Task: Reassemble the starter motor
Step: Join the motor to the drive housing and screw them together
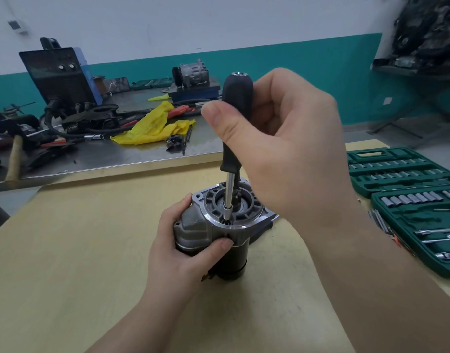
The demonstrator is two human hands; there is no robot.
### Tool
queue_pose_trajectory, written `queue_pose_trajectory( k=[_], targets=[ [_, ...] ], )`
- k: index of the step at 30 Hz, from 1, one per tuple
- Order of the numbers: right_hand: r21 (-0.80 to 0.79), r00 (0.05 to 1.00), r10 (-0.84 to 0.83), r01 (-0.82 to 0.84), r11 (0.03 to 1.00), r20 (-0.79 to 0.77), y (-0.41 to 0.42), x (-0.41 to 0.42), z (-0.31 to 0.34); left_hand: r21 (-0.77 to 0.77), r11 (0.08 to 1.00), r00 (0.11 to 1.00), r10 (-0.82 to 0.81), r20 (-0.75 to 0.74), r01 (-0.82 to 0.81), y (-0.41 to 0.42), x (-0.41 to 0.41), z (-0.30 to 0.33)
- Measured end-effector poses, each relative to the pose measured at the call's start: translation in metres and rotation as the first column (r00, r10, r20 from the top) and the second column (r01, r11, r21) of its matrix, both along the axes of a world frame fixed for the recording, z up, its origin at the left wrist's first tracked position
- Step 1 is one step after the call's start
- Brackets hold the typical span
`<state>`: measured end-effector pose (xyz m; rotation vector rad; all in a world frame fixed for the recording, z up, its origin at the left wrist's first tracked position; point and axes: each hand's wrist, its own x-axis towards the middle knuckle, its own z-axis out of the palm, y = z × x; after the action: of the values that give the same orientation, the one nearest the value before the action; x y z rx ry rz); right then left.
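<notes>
So the grey cast-metal and black starter motor [213, 233] is standing upright on the pale wooden tabletop [66, 263], and the left hand [183, 248] is wrapped round its side with the thumb pressed on the flange to steady it. The right hand [277, 149] grips the black-handled nut driver with a shiny steel shaft [235, 123], held nearly vertical with its socket tip down on the motor's open top face. An open green socket set case [407, 200] sits off to the right, and there's a crumpled yellow rag [152, 126] on the steel bench behind.
</notes>
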<state>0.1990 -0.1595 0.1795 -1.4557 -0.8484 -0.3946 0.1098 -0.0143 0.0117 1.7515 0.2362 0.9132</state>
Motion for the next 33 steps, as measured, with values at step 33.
queue_pose_trajectory(
  k=[33],
  targets=[
    [0.213,0.695,0.648,-0.614,0.760,-0.311,-0.004,0.015,-0.003,0.009,1.000,1.000,-0.027,0.009,0.027,0.006,0.003,-0.003]
  ],
)
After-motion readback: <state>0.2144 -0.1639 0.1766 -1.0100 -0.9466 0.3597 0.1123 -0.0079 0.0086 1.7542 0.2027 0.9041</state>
